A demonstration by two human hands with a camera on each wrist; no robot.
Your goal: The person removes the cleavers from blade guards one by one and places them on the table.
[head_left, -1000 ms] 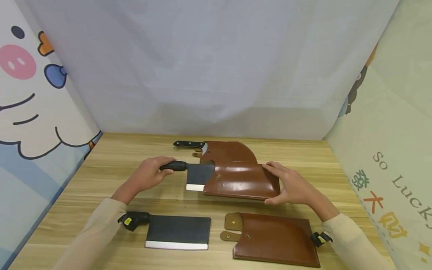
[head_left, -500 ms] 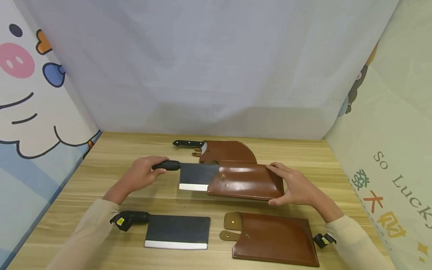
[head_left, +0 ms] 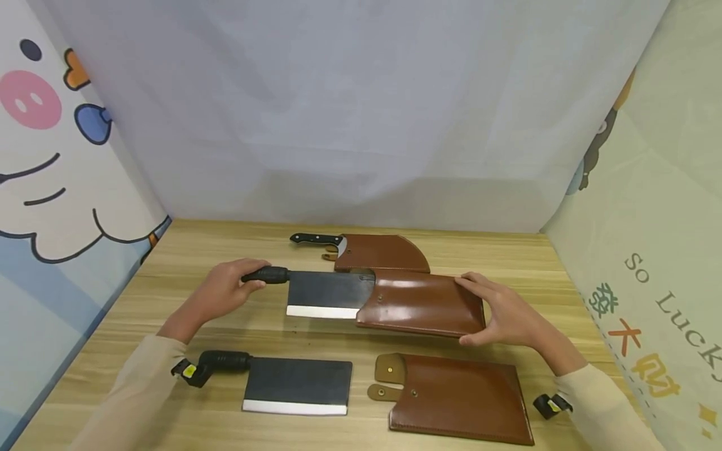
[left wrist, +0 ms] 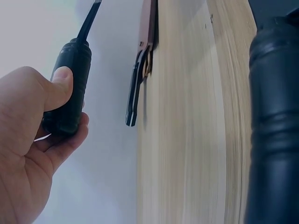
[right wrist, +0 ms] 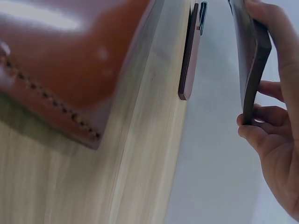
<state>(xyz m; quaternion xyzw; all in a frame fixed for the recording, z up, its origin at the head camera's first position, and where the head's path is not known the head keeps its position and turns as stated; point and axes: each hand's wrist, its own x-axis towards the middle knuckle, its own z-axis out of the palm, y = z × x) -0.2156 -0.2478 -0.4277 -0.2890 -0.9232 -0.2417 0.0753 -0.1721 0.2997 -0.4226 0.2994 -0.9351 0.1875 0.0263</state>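
A black-handled cleaver (head_left: 324, 291) with a bright edge is partly inside a glossy brown leather sheath (head_left: 425, 300), above the table. With thumb and fingers, my left hand (head_left: 228, 287) grips the cleaver's black handle (left wrist: 70, 86). The sheath's closed right end is held by my right hand (head_left: 504, 313); in the right wrist view the fingertips pinch the sheath's edge (right wrist: 254, 70). About half the blade or more shows outside the sheath mouth; its tip is hidden within.
Nearer on the wooden table (head_left: 141, 300) lie a second cleaver (head_left: 299, 382) and a second brown sheath (head_left: 462, 398) with snap straps. Behind, a black-riveted knife (head_left: 316, 240) sits in a rounded sheath (head_left: 383, 252). A pale curtain (head_left: 361, 125) closes the back.
My left hand has drawn the cleaver leftward, so more blade shows. My right hand and the sheath have shifted a little to the right. The things on the table stay put.
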